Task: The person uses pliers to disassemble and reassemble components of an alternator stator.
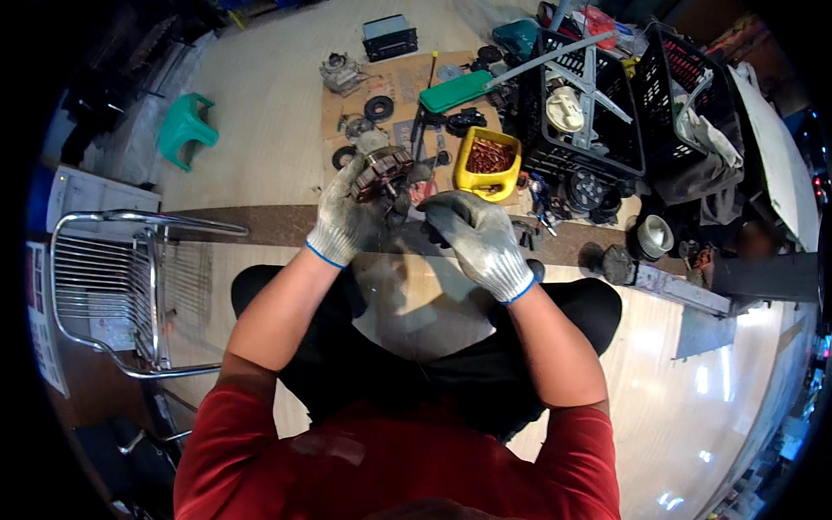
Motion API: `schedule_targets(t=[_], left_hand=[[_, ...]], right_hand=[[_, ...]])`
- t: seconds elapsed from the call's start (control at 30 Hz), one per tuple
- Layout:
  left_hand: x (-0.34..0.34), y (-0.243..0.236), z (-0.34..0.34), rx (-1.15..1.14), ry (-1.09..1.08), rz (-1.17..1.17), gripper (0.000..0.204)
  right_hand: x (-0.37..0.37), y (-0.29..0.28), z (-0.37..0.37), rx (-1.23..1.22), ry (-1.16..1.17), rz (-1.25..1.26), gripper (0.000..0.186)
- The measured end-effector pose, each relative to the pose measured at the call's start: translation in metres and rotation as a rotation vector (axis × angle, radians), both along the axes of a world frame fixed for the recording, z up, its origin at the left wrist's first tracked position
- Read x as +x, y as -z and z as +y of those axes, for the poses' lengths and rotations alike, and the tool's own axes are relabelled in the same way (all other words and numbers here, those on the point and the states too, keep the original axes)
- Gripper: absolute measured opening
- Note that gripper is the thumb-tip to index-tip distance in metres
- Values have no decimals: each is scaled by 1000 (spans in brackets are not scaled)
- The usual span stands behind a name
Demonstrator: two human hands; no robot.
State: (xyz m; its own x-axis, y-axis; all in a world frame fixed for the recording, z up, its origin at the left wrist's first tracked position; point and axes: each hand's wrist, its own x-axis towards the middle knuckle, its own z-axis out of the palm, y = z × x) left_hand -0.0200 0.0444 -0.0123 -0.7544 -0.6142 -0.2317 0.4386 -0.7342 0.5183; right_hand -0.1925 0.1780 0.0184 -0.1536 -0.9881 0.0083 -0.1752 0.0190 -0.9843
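My left hand (pixel 340 212) wears a pale work glove with a blue cuff. It grips a round metal motor part (pixel 384 171) with a toothed-looking rim and a shaft sticking out of its middle. In a matching soiled glove, my right hand (pixel 472 232) is just right of that part, its fingers curled inward. Something dark shows under those fingers, but I cannot make out what it is. Just beyond my right hand stands a cut-open yellow jug (pixel 475 183) full of small copper-coloured pieces (pixel 490 158).
Greasy machine parts, among them a black ring (pixel 379 107) and a metal housing (pixel 342 73), lie on flattened cardboard (pixel 403 82). A green dustpan (pixel 456 92) and black crates (pixel 582 160) stand far right. Leftward are a green stool (pixel 187 132) and a chrome-framed chair (pixel 143 217).
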Motion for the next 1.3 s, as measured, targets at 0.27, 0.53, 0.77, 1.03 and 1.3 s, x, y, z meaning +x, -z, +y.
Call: schedule_targets(t=[0.27,0.53,0.77,1.03,1.3], left_hand=[[-9,-23,4,172,-119,-137,59],[-11,-23,10,103,-81,-56,54],[-10,-19,4,154,-81,-60,54],[-4,-9,3,114,-39,63,55],[0,-4,1,84,2,118,57]], right_hand=[[0,-4,2,-78,16,154,26],[-4,0,4,-74,-3,157,24],[-3,1,4,-41,3,169,23],[-2,-1,5,-46,-6,157,23],[-3,2,5,-40,-17,184,24]])
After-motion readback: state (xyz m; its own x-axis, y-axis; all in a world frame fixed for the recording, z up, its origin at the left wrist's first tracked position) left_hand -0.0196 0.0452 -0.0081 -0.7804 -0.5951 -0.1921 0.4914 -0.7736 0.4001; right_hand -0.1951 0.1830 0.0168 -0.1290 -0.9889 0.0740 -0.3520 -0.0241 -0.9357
